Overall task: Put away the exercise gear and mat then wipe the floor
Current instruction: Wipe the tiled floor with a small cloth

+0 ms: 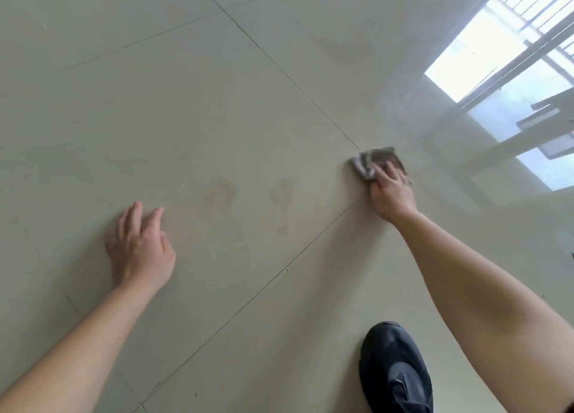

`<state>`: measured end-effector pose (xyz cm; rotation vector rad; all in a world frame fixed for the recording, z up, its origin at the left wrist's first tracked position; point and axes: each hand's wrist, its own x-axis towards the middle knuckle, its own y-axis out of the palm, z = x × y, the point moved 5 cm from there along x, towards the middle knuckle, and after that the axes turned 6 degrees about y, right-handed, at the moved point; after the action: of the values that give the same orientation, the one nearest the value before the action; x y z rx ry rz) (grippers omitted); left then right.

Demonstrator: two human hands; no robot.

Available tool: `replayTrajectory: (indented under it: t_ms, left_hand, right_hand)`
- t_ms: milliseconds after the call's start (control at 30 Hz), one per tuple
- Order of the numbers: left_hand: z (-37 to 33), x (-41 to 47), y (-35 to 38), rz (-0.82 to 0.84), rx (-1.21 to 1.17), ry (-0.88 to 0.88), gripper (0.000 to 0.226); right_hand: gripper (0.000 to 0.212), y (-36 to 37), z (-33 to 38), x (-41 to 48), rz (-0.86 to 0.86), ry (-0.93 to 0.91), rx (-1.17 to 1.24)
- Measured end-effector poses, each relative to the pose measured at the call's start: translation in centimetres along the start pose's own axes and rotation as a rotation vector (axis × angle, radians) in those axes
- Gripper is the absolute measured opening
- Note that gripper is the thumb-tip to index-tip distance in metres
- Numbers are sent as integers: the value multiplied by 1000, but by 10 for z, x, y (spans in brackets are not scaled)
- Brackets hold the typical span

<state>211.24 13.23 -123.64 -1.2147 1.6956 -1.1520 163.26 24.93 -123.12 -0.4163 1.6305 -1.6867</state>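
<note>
2 hands | R hand [392, 192] flat — cloth [368, 161] under fingers [386, 172] | L hand [141, 248] spread, floor [217, 117]

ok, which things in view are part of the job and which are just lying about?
Job: cloth; right hand pressing it on the floor; smudges left of it.
Not: left hand, holding nothing; shoe; window glare.

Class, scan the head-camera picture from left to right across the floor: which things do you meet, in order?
left hand → faint stains → cloth → bright window reflection
</note>
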Motion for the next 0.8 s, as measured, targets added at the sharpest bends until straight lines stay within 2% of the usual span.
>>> replayTrajectory:
  t_ms: [67, 133, 233, 367, 400, 467, 600, 700, 800]
  left_hand:
    - [5, -8, -5, -9, 5, 30, 58]
    - [11, -9, -9, -10, 15, 39, 58]
    - [21, -3, -22, -68, 2, -82, 51]
    - [35, 6, -30, -121, -129, -261, 53]
    - [37, 7, -32, -138, -149, -271, 53]
    - [39, 6, -37, -168, -185, -304, 53]
    - [52, 0, -44, -195, -228, -431, 52]
    - [51, 1, -39, -129, -168, -353, 50]
    - [40, 7, -33, -58, -83, -319, 41]
  right_hand:
    - [58, 4, -3, -11, 36, 179, 23]
    - [57, 18, 28, -45, 33, 112, 6]
    - [56, 53, 96, -123, 78, -349, -41]
    - [48, 95, 161, -231, 230, -1205, -158]
    - [47, 98, 172, -232, 256, -1340, -165]
    - [43, 96, 199, -208, 231, -1461, -186]
    - [47, 85, 270, -129, 166, -1335, -257]
    - [48, 71, 318, -78, 137, -1148, -294]
    - [50, 48, 316, -15, 131, -872, -215]
